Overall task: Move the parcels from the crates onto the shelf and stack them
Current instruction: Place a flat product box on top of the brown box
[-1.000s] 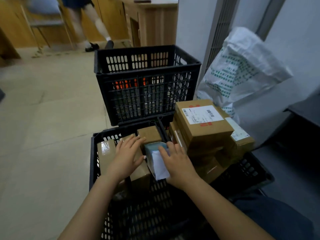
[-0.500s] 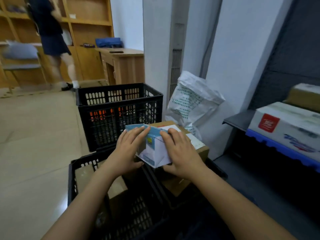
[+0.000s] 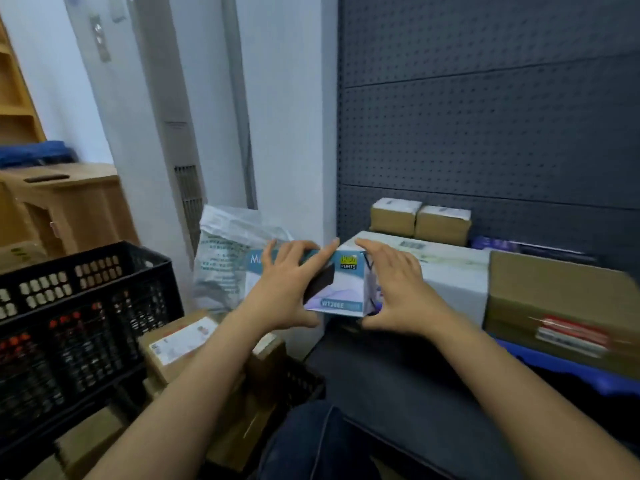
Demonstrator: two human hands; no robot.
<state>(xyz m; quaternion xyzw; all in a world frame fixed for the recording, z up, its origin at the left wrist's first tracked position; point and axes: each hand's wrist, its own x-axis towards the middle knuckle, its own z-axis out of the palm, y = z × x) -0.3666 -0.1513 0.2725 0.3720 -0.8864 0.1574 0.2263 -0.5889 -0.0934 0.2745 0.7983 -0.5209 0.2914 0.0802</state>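
**Box held up at the shelf edge**

Left hand (image 3: 291, 289) has its fingers (image 3: 306, 251) wrapped over the blue-and-white box (image 3: 343, 289). Right hand (image 3: 398, 292) grips the other end, thumb underneath. The box is held above the shelf (image 3: 398, 368), just in front of a white carton (image 3: 450, 275), with the black crate (image 3: 86, 258) off to the left.

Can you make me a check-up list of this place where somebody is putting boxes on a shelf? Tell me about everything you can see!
Surface: dark shelf; a white box and a cardboard box stand on it.
Job's things: blue-and-white box, held in the air near the shelf's left end; brown parcels lie lower down, beside the black crate.
Clutter: white plastic bag against the wall.
Hands: left hand grips the blue-and-white box over its top; right hand holds its right end between fingers and thumb.
Cables: nothing seen.
Surroundings: dark pegboard behind the shelf; wooden desk on the left.
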